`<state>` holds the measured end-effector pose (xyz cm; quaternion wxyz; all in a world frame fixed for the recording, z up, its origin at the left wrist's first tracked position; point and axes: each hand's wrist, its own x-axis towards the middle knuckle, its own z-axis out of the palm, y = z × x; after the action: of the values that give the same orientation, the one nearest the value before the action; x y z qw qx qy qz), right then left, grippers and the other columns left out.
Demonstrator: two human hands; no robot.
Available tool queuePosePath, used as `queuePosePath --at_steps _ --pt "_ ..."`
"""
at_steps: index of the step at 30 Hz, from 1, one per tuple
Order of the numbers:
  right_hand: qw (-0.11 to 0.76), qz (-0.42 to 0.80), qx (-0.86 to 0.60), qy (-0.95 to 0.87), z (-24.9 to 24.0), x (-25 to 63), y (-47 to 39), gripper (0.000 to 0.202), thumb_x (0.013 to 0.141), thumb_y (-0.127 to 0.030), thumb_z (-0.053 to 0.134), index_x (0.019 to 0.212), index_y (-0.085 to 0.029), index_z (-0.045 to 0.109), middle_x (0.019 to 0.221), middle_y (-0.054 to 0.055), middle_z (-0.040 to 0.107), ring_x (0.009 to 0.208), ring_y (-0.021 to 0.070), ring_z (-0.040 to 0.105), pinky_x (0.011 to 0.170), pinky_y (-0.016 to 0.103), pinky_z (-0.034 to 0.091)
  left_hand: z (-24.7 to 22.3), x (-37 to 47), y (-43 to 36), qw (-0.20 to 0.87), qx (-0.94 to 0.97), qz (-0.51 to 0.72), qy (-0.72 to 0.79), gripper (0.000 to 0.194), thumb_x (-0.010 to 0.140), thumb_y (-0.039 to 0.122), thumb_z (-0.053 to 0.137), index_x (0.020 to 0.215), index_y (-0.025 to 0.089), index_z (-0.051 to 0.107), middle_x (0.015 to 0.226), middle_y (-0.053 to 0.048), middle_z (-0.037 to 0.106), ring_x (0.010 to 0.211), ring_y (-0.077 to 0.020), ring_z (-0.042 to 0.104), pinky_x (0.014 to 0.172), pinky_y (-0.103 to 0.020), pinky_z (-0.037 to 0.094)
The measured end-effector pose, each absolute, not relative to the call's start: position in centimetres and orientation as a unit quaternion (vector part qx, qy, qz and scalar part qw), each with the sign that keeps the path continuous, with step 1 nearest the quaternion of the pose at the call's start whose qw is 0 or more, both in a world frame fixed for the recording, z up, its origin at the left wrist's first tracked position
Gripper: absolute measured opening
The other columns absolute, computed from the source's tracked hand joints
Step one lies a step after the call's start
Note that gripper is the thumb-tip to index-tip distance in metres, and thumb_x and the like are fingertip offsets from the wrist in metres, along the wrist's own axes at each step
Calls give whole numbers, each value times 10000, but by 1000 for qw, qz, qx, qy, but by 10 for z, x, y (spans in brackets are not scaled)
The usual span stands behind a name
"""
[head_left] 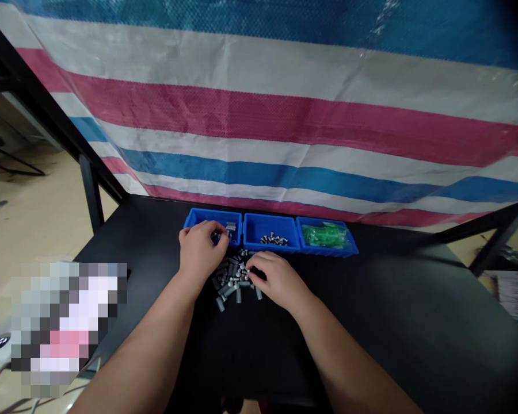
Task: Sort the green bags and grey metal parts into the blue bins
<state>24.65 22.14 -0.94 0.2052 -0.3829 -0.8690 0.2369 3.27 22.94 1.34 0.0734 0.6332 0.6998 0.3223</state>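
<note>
My left hand (pixel 202 248) reaches over the left blue bin (pixel 213 215), fingers curled and closed. Whatever lies between its fingertips is too small to make out. Beside those fingers, several grey metal pieces (pixel 230 227) lie in that bin. On the black table in front of the bins spreads a pile of grey cylinders and silver round-headed metal parts (pixel 231 287). My right hand (pixel 278 277) is at the pile's right side, thumb and forefinger closed around a small silver metal part (pixel 247 271), partly hidden.
The middle blue bin (pixel 263 221) holds small shiny screw-like parts (pixel 274 239). A green item in clear plastic (pixel 325 236) fills the right bin (pixel 353 247). A striped tarp (pixel 285 115) hangs behind the black table (pixel 371 310). A blurred-out object (pixel 69 322) is at left, with cables below.
</note>
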Motion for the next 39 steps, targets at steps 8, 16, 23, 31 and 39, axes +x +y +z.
queuePosePath --at_steps 8,16,23,31,39 --pt "220 240 -397 -858 -11 245 222 219 828 -12 592 865 -213 670 880 9 658 823 153 622 761 256 482 11 33 230 71 633 319 702 110 852 283 615 887 274 719 993 -7 773 886 -253 679 996 -484 353" --pt "406 202 -405 -794 -8 259 224 190 930 -138 546 1006 -248 682 1041 55 683 950 188 678 869 325 570 11 32 230 76 633 319 702 105 852 279 621 890 275 719 996 -18 770 894 -262 678 998 -496 354" --pt "474 140 -490 -718 -8 268 233 127 945 -174 559 971 -225 672 1029 75 682 849 178 661 712 290 572 11 31 230 79 636 323 696 108 851 269 620 888 274 722 986 -22 767 919 -264 680 1001 -493 363" --pt "461 88 -511 -720 -10 271 235 117 947 -219 591 987 -212 701 946 42 692 640 125 551 646 269 502 16 32 229 85 638 316 697 130 865 275 592 899 269 718 997 -9 767 954 -257 678 996 -481 362" --pt "407 133 -464 -775 -3 268 229 113 935 -205 602 955 -216 713 926 36 676 769 147 627 677 255 519 16 33 230 82 636 303 705 125 860 276 597 901 270 716 1002 1 768 899 -246 675 998 -486 353"
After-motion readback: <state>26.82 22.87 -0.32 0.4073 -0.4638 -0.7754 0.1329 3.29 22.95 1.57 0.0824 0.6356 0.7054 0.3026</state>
